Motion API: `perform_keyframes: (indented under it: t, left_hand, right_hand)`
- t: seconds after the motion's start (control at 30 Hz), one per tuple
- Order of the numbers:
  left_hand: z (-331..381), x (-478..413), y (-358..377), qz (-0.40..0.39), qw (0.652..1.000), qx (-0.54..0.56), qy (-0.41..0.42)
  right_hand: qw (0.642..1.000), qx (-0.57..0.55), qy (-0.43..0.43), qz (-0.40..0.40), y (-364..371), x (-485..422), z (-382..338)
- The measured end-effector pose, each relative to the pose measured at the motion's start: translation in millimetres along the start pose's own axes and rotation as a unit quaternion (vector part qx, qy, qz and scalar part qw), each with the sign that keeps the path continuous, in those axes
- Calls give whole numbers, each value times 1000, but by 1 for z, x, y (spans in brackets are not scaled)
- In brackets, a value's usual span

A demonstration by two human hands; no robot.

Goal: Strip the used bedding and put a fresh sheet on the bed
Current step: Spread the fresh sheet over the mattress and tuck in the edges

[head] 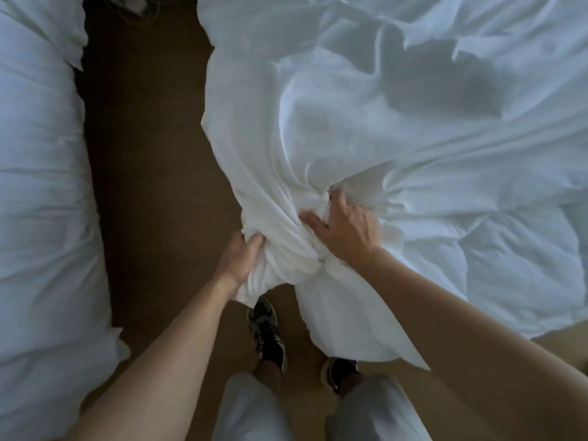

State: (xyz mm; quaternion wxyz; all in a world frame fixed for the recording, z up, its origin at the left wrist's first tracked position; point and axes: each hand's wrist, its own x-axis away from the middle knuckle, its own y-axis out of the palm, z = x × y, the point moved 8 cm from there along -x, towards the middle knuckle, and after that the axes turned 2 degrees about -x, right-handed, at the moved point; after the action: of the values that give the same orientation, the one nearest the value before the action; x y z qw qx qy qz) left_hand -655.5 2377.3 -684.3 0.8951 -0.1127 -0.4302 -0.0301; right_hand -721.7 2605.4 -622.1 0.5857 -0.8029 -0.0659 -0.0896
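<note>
White rumpled bedding (366, 128) covers the bed on the right and is bunched into a thick twist at its near-left corner. My left hand (241, 259) grips the lower left side of that twist, fingers curled into the cloth. My right hand (342, 227) grips the bunch from the right, with fingers dug into the folds. A fold of the white bedding hangs down from the bunch toward the floor, in front of my right foot.
A second heap of white bedding (41, 202) fills the left side. Between the two runs a narrow strip of brown carpet (152, 154). My dark shoes (267, 332) stand on it close to the hanging cloth.
</note>
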Motion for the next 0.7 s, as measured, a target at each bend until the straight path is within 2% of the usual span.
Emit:
perform_keyframes:
  t: [0.1, 0.2, 0.27, 0.33, 0.4, 0.47, 0.53, 0.63, 0.7]
  left_hand:
    - [-8, 15, -29, 32, 999, -12, 0]
    - [-12, 27, -73, 114, 992, -45, -3]
    - [-8, 30, -71, 114, 993, -35, -9]
    - [-3, 31, -49, 68, 998, 1, -12]
    - [1, 33, -33, 41, 999, 30, -10]
    - [2, 35, -30, 42, 998, 38, -12]
    - [3, 36, -35, 49, 999, 19, -11]
    - [8, 38, -48, 71, 997, -12, -6]
    - [15, 38, -61, 90, 995, -34, -1]
  right_hand:
    - [994, -107, -23, -6, -23, 4, 17]
    - [996, -85, -8, -24, -40, 29, 62]
    - [996, -42, 44, -58, -36, 57, 87]
    - [998, 6, 62, 7, -39, 77, 91]
    - [989, 62, -6, 131, -48, 86, 66]
    - [978, 63, -92, 177, -48, 83, 27]
    - [977, 46, -153, 138, -37, 74, -5]
    - [989, 9, -148, 17, -21, 74, -22]
    - [986, -14, -165, -6, -24, 94, -26]
